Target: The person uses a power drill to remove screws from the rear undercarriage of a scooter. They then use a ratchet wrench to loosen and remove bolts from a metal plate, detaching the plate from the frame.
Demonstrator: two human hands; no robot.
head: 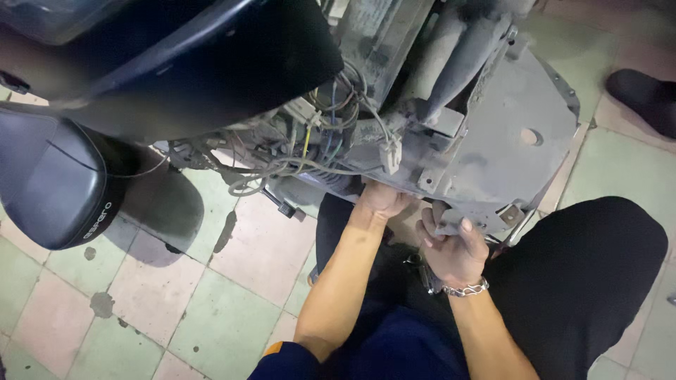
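A dusty grey scooter underframe (507, 134) hangs over me, with a bundle of loose wires (317, 151) and a white connector (389, 156) at its left. My left hand (380, 199) reaches up under the frame's lower edge; its fingers are hidden behind the metal. My right hand (454, 246), wearing a metal chain bracelet (465, 288), grips the lower edge of a grey bracket plate (451, 224), thumb on top.
A black seat (49, 183) lies at the left and a dark body panel (204, 63) fills the top. Pink and green floor tiles (176, 295) carry dark stains. Another person's black shoe (644, 98) stands at top right. My black trouser leg (584, 281) is at right.
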